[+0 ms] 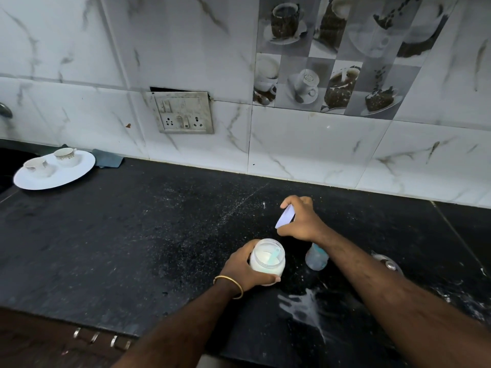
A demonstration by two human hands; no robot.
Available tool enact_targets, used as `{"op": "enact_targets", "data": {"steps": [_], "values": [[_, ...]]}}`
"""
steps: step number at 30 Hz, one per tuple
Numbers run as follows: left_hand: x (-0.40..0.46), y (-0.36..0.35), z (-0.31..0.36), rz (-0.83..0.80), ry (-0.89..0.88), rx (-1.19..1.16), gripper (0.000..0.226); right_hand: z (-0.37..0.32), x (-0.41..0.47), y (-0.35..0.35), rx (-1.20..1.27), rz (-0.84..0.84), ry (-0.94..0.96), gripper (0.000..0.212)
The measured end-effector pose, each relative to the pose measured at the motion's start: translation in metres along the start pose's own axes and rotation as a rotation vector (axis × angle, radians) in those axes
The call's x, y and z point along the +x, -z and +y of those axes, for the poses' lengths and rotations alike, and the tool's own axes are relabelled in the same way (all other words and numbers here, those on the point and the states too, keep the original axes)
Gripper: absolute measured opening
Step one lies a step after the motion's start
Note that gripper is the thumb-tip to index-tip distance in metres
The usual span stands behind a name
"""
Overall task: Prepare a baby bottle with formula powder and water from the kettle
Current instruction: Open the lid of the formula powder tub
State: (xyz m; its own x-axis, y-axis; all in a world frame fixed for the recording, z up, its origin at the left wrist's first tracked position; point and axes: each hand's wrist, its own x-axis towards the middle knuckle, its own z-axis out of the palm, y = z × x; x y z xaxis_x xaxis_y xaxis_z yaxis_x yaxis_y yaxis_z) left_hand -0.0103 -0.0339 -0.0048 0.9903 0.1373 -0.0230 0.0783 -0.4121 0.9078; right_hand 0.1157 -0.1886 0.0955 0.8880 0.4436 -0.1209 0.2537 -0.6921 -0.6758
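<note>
Formula jar (267, 258) stands open on the counter (132, 235), gripped by your left hand (243, 269), a scoop (273, 257) inside. Your right hand (300, 219) holds its lid (284, 215) above the baby bottle (316, 257).

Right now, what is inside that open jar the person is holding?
The jar holds white powder with a pale blue scoop lying in it. The left hand covers its near side, so the powder's depth cannot be seen.

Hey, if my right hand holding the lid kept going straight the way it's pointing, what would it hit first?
Probably nothing nearby: the right hand with the lid points up-left over bare counter; the tiled wall seems first, though depth is unclear.
</note>
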Motion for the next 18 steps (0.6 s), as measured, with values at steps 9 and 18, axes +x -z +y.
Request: {"op": "enact_targets", "data": {"steps": [9, 18], "values": [[-0.002, 0.006, 0.004, -0.026, 0.051, 0.103, 0.082, 0.025, 0.025, -0.049, 0.135, 0.017, -0.285, 0.082], [-0.006, 0.004, 0.002, 0.001, 0.077, 0.098, 0.084, 0.043, 0.027, -0.058, 0.001, -0.13, -0.246, 0.092]]}}
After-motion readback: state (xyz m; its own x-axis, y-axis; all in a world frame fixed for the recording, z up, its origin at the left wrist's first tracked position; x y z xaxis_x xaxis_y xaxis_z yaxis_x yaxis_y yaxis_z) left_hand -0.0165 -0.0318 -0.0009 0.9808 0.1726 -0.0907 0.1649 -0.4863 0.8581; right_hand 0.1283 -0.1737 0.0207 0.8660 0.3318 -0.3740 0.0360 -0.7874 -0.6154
